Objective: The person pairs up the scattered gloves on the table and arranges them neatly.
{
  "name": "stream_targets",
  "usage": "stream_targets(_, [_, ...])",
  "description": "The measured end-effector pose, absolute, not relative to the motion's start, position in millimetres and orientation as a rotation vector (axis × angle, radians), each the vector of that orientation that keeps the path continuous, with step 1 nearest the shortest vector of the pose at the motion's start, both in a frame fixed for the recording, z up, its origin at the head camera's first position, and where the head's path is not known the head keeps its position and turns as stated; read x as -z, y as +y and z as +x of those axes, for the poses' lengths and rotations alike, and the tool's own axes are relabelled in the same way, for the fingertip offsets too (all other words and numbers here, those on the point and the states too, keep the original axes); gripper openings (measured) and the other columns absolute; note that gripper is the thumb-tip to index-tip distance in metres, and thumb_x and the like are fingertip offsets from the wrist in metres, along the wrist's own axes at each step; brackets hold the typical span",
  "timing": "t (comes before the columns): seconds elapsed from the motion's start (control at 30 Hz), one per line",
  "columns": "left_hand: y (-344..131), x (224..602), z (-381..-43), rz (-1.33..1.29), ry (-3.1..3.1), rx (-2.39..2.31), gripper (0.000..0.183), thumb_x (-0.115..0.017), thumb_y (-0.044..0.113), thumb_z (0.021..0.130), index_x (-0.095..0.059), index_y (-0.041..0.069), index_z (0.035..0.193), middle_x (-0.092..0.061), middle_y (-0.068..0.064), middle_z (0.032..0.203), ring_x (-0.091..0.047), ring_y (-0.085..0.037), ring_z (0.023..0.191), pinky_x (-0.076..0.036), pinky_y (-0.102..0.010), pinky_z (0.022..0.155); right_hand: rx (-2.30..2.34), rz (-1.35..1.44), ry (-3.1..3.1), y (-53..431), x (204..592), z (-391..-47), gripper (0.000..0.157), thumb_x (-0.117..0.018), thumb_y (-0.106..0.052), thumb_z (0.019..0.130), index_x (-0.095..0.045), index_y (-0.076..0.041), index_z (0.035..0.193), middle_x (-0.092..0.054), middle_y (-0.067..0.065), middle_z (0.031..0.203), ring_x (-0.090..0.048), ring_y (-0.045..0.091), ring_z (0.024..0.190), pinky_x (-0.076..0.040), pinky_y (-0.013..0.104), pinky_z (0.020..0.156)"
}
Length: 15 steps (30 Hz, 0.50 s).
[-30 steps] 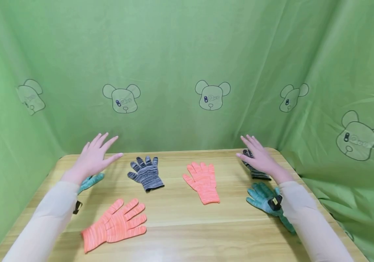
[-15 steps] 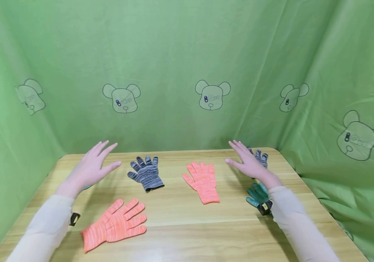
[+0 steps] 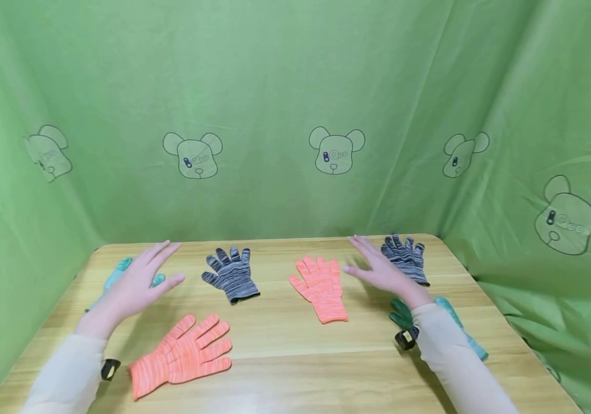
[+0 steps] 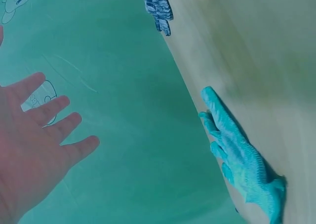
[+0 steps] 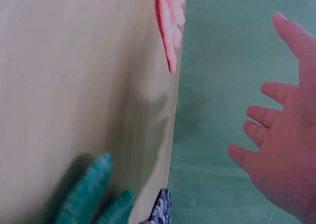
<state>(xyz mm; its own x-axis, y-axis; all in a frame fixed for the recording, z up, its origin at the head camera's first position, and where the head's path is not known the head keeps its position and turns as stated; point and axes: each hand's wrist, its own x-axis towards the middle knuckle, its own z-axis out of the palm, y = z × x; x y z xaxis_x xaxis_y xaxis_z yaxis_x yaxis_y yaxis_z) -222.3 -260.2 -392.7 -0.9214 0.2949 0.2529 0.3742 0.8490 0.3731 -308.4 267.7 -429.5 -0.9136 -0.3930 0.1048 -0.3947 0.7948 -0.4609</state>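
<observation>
Above the table's left side hovers my left hand [image 3: 137, 284], fingers spread and straight, holding nothing. Beneath it lies a teal glove [image 4: 242, 160], partly covered by the hand in the head view. My right hand [image 3: 383, 273], likewise spread, is held over the table between a coral glove [image 3: 323, 287] and a dark grey striped glove [image 3: 406, 259]. A second teal glove [image 3: 461, 328] lies under my right forearm, its middle hidden by the sleeve. Another grey striped glove [image 3: 232, 275] is flat at the back left, and a larger-looking coral glove [image 3: 181, 353] lies near the front left.
The wooden table [image 3: 295, 368] has rounded back corners. Green cloth [image 3: 264, 201] printed with bear heads hangs behind it and along both sides. Dark wrist cameras [image 3: 406, 338] sit on both wrists.
Both hands have come lower and nearer in the head view; the right has also moved left, uncovering the grey striped glove at the back right. The gloves have stayed put.
</observation>
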Motion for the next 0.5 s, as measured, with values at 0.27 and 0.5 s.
stream_targets(0.27, [-259, 403, -208, -0.54, -2.826, 0.707, 0.071, -0.058, 0.046, 0.095, -0.028, 0.019, 0.154, -0.025, -0.02, 0.159, -0.024, -0.049, 0.142, -0.021, -0.074, 0.107, -0.763, 0.696, -2.986, 261, 438, -308, 0.089, -0.061, -0.054, 0.09, -0.017, -0.014, 0.157, -0.01, 0.016, 0.164, -0.009, 0.042, 0.15, -0.014, 0.068, 0.115])
stream_targets(0.5, [-258, 412, -196, -0.576, -2.791, 0.748, 0.069, -0.06, 0.039, 0.094, -0.032, 0.016, 0.152, -0.029, -0.021, 0.157, -0.027, -0.049, 0.141, -0.022, -0.072, 0.109, -0.783, 0.755, -3.006, 256, 451, -309, 0.093, -0.067, -0.052, 0.085, -0.024, -0.007, 0.154, -0.016, 0.02, 0.162, -0.016, 0.045, 0.147, -0.016, 0.066, 0.116])
